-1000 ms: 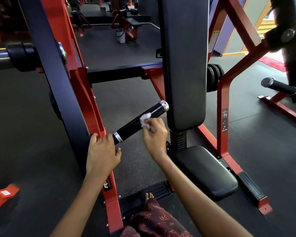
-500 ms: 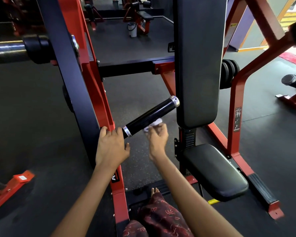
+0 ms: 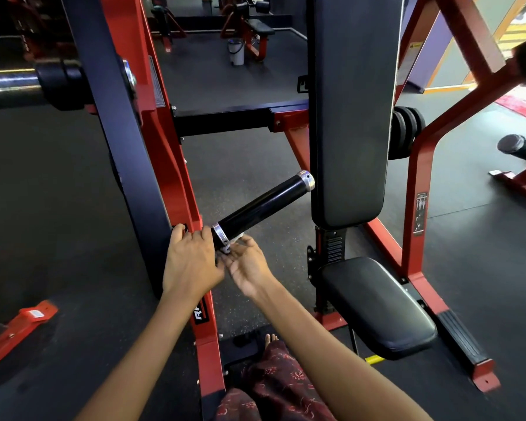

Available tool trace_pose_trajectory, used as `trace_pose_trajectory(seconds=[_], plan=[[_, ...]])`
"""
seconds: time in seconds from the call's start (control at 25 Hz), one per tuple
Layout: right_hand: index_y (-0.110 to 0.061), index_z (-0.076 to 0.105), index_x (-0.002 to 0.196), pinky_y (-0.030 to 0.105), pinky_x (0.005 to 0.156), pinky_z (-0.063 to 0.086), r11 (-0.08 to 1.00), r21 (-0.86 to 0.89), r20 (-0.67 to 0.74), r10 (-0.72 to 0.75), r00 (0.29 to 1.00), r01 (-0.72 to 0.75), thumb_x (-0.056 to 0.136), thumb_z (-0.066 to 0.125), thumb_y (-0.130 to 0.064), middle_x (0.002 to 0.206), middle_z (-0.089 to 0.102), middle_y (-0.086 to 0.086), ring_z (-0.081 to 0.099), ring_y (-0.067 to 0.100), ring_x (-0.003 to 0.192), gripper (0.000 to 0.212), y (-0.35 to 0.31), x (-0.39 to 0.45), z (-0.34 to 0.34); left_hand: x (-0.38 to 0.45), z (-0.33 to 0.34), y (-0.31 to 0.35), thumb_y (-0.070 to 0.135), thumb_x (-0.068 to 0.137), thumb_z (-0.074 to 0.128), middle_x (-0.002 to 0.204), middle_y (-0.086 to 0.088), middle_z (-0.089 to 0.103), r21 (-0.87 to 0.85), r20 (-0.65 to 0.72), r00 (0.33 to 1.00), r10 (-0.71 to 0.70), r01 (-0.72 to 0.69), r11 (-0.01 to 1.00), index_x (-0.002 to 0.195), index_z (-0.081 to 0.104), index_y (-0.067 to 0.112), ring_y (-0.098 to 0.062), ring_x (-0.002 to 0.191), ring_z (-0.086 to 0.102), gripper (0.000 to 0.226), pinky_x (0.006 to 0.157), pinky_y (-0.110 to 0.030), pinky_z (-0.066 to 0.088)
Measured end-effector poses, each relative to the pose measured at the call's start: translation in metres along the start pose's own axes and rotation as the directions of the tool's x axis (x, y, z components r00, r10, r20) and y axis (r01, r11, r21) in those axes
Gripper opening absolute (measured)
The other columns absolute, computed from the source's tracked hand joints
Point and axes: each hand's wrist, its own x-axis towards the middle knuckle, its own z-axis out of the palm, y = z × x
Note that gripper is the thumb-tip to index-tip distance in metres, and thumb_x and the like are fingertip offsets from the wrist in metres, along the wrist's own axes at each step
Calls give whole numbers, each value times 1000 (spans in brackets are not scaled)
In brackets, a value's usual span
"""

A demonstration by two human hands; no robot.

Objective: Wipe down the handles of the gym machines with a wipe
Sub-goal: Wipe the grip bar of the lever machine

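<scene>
Between the red machine frame and the tall black back pad, the handle is seen jutting out at a slant, its free end raised toward the pad. It is a glossy black cylinder with a silver ring at each end, the lower ring sitting just beside the frame. A black seat pad lies lower right, over dark rubber flooring.

The left hand is laid against the frame next to the handle's lower ring, fingers curled over the frame's edge. The right hand is held palm up beneath the lower end of the handle, fingers loosely bent. The white wipe is glimpsed only as a small pale scrap between those fingertips and the underside of the handle; whether it is pinched or merely pressed cannot be told.

Compared with a second ago, the wipe is found to have travelled from the upper part of the handle's top side down to its lower end and underneath, and the right hand has been turned over.
</scene>
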Motion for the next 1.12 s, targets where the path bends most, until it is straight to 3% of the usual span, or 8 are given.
trace_pose_trajectory(seconds=[0.12, 0.24, 0.36, 0.56, 0.64, 0.76, 0.88, 1.12], plan=[[-4, 48, 95, 31, 74, 54, 999, 43, 1, -15, 1000, 15, 87, 43, 16, 79, 58, 14, 58, 19, 67, 22, -18, -7, -6, -1, 1, -1, 34, 62, 75, 62, -8, 63, -17, 6, 1000, -2, 2, 1000, 86, 61, 3, -26, 61, 61, 41, 93, -41, 35], [-8, 55, 85, 34, 77, 56, 955, -80, -163, -295, 941, 285, 84, 59, 8, 81, 62, 10, 62, 20, 74, 16, -49, -6, -15, 0, 0, -1, 31, 63, 75, 60, -8, 61, -5, -15, 1000, 2, -2, 1000, 83, 61, 3, -25, 58, 60, 38, 92, -43, 39], [-17, 60, 77, 38, 77, 55, 724, -513, -205, -624, 754, 461, 81, 68, -2, 78, 63, 5, 59, 16, 74, 17, -39, -5, -6, 0, 0, 0, 31, 63, 75, 59, -9, 61, 7, -18, 1000, 5, -5, 1000, 81, 60, 3, -26, 57, 60, 37, 91, -44, 41], [-7, 67, 86, 6, 64, 41, 128, -795, 288, -780, 555, 593, 80, 69, -7, 88, 53, -2, 48, -6, 76, 6, 14, -19, -5, -1, 3, -1, 32, 64, 76, 61, -9, 62, -3, -29, 999, 13, -13, 1000, 82, 60, 3, -25, 59, 62, 37, 92, -42, 38], [-7, 70, 86, 9, 66, 44, 30, -816, 306, -825, 475, 578, 79, 71, -8, 93, 48, 1, 44, -4, 82, 6, -10, -9, -17, -1, 3, -1, 32, 64, 75, 61, -9, 63, -2, -30, 1000, 7, -7, 1000, 84, 61, 3, -25, 60, 62, 38, 93, -42, 38], [-4, 72, 88, 8, 66, 42, 55, -841, 182, -908, 377, 539, 78, 71, -4, 86, 53, 4, 49, 8, 73, 10, -61, 3, -28, 0, 1, 0, 33, 65, 73, 60, -8, 62, 1, -22, 1000, -1, 1, 1000, 84, 62, 2, -25, 60, 61, 38, 94, -42, 38], [-5, 72, 95, 3, 67, 40, -105, -834, 328, -884, 333, 542, 80, 69, -2, 86, 61, 9, 56, 16, 74, 15, -56, 1, -24, 0, 2, -1, 33, 65, 72, 60, -8, 62, 7, -20, 1000, -3, 3, 1000, 84, 62, 2, -25, 59, 61, 37, 93, -43, 38], [-4, 70, 94, 32, 73, 44, -648, -513, 858, -414, 305, 563, 81, 42, -5, 93, 64, 9, 52, 24, 89, 31, -27, -4, -4, -1, 5, -1, 30, 64, 72, 61, -10, 61, -6, -32, 999, 9, -9, 1000, 80, 60, 2, -27, 60, 60, 34, 92, -42, 36]])
